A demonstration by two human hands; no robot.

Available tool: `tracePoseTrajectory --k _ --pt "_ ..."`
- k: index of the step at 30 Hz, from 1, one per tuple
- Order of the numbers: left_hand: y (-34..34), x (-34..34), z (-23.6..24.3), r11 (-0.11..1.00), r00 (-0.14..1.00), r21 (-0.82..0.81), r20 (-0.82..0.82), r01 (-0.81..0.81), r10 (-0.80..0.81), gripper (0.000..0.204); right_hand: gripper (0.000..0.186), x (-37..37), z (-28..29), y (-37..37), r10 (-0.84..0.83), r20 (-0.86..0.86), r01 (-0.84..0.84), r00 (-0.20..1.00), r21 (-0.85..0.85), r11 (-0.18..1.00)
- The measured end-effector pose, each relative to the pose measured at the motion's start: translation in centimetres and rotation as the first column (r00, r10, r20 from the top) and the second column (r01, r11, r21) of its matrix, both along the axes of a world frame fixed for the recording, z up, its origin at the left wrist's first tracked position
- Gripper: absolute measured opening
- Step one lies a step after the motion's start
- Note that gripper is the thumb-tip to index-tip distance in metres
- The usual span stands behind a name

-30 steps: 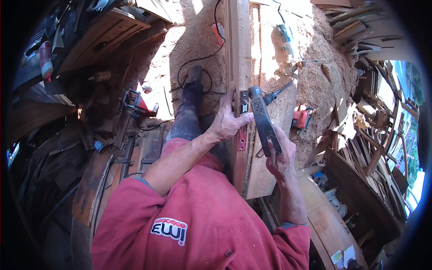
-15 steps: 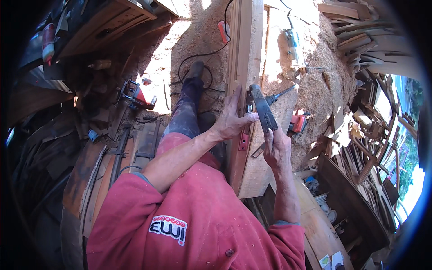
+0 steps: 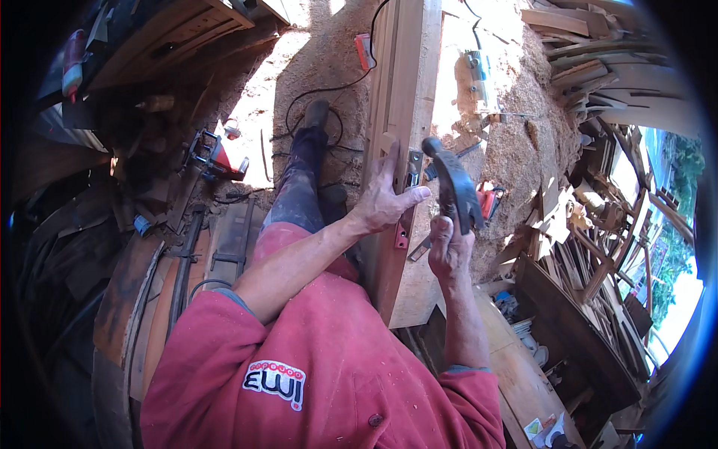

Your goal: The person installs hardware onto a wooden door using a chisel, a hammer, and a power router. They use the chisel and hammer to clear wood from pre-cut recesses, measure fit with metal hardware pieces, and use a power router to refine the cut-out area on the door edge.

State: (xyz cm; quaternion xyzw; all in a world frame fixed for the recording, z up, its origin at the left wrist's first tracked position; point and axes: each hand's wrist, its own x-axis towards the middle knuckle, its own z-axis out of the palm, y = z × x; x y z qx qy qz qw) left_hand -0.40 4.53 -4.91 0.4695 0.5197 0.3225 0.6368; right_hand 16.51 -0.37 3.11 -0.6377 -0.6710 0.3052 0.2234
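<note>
The right hand [image 3: 450, 253] has its fingers clamped around the handle of a claw hammer [image 3: 454, 179], whose dark head is raised just right of a metal fitting [image 3: 413, 168] set into a long wooden beam [image 3: 407, 86]. The left hand [image 3: 383, 203], thumb and fingers spread apart, lies at the beam beside that fitting; loose sawdust [image 3: 517, 138] lies farther right.

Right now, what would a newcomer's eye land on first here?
Probably the dark claw hammer, held up in the right hand just right of the picture's middle. Next, the left hand, fingers spread over the long wooden piece, beside a metal fitting in its edge. Then the red garment filling the lower middle, and the jumble of wood pieces at the right.
</note>
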Motion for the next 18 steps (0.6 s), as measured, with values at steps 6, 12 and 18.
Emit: tracePoseTrajectory --k 6,12,18 --pt "0.2 -0.5 -0.1 1.000 0.999 0.011 -0.039 0.019 -0.019 0.119 0.038 -0.5 1.2 1.7 -0.009 0.008 0.010 1.000 -0.111 0.994" --pt "-0.4 -1.2 -1.8 0.993 0.996 0.093 -0.055 0.071 -0.066 0.119 0.043 -1.4 1.7 2.0 0.058 0.070 -0.050 0.996 -0.121 0.991" --pt "0.0 -0.7 0.8 0.997 0.999 -0.061 0.018 0.037 -0.036 0.119 0.038 -0.2 -0.2 0.0 0.050 0.140 -0.023 0.989 -0.191 0.981"
